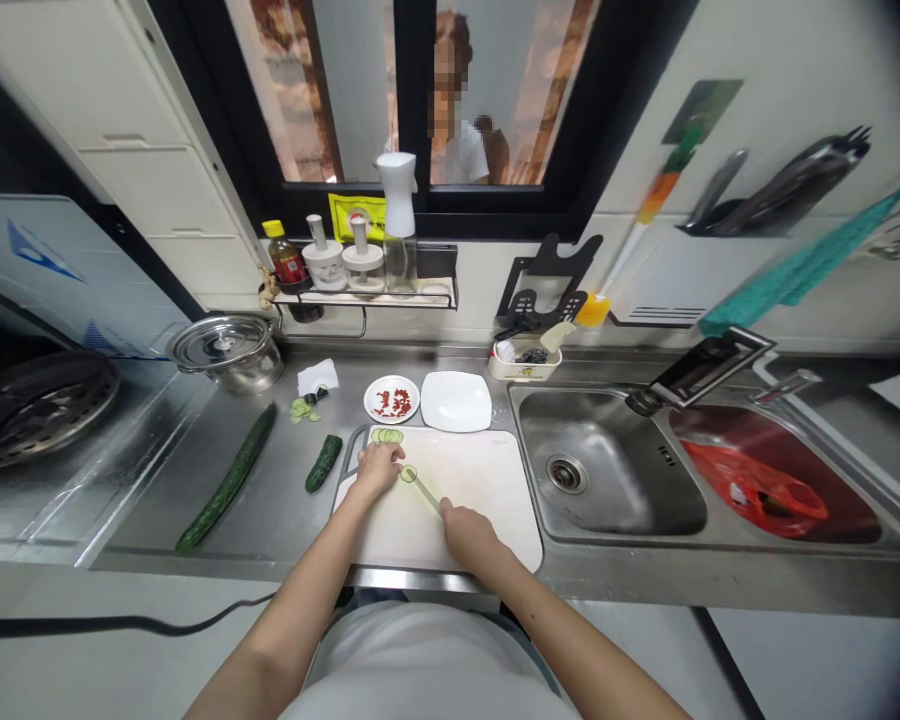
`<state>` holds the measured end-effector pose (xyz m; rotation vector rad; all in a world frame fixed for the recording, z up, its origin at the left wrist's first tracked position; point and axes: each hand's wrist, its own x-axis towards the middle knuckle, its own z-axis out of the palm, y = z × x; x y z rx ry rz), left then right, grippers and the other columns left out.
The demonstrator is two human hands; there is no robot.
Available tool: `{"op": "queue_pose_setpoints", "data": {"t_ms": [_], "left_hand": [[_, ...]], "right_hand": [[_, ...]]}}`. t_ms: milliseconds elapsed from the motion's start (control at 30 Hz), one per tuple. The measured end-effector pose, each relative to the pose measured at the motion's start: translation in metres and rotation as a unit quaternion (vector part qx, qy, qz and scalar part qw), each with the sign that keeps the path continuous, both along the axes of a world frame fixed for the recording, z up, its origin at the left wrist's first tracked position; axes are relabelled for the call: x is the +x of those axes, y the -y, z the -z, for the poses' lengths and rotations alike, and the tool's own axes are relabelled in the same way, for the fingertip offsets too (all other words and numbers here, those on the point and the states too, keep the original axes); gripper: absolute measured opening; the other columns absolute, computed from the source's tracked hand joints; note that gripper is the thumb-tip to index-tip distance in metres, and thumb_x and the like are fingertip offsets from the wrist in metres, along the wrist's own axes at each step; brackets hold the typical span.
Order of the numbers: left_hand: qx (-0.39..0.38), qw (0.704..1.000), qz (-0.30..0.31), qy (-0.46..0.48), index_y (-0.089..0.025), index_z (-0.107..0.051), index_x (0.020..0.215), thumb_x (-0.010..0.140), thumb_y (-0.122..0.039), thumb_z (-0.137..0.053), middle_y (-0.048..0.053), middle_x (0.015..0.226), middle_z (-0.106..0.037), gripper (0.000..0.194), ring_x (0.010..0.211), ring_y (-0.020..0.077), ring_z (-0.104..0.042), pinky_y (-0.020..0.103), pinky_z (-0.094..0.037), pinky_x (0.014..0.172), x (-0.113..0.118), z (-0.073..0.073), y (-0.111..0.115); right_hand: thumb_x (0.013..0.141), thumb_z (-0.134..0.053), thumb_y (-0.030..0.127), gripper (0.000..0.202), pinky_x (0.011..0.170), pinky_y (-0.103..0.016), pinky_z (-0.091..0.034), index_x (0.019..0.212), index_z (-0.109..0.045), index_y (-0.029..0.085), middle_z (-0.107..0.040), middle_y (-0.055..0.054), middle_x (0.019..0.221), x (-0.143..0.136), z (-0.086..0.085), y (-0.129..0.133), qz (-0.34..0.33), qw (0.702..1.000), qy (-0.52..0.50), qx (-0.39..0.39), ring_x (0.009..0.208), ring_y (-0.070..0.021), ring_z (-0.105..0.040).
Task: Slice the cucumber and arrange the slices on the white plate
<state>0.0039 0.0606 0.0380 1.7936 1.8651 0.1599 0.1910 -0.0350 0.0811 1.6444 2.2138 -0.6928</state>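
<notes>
My right hand (469,537) is closed around the handle of a knife (425,493), its blade slanting up and left over the white cutting board (487,480). One thin cucumber slice (408,475) is at the blade's tip. On the left part of the board, my left hand (379,467) has its fingers bent and drawn together; what they hold, if anything, is hidden. Just beyond those fingers, several pale green cucumber slices (387,436) lie overlapping along the board's far edge. A short cucumber piece (323,463) and a long whole cucumber (229,480) rest on the steel counter to the left.
Behind the board stand a plate of chopped red pieces (391,400) and a white square plate (456,401). Green scraps (301,409) and a lidded pot (229,350) are at left. A double sink (607,470) borders the right. A person (461,150) shows at the window.
</notes>
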Motion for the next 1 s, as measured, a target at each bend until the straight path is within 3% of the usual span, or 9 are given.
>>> {"op": "queue_pose_setpoints", "data": {"t_ms": [300,733,1000], "left_hand": [[0.002,1.0,-0.001,-0.003,-0.024,-0.069,0.093,0.075,-0.018,-0.064,0.002,0.098,-0.07,0.02,0.102,0.0213,-0.056,0.034,-0.037,0.09,0.001,0.001,-0.001],[-0.005,1.0,0.002,-0.008,-0.024,-0.068,0.094,0.074,-0.018,-0.063,0.002,0.097,-0.07,0.021,0.105,0.0234,-0.056,0.037,-0.035,0.093,0.001,0.004,-0.003],[-0.008,1.0,0.004,-0.014,-0.025,-0.068,0.095,0.075,-0.019,-0.064,0.003,0.098,-0.07,0.021,0.105,0.0232,-0.055,0.036,-0.034,0.094,0.001,0.006,-0.004]], "right_hand": [[0.087,-0.041,0.01,0.033,0.076,-0.031,-0.047,0.119,-0.047,0.015,-0.067,-0.016,0.1,-0.004,0.008,-0.006,0.018,1.0,-0.004,-0.009,0.095,-0.022,-0.066],[0.089,-0.036,0.01,0.033,0.073,-0.031,-0.048,0.119,-0.048,0.014,-0.068,-0.015,0.099,0.003,0.003,0.001,0.008,1.0,0.002,-0.004,0.093,-0.0235,-0.066],[0.087,-0.038,0.008,0.035,0.072,-0.032,-0.048,0.12,-0.047,0.014,-0.068,-0.016,0.098,-0.002,0.012,-0.006,0.004,1.0,0.001,0.0,0.092,-0.0242,-0.067]]}}
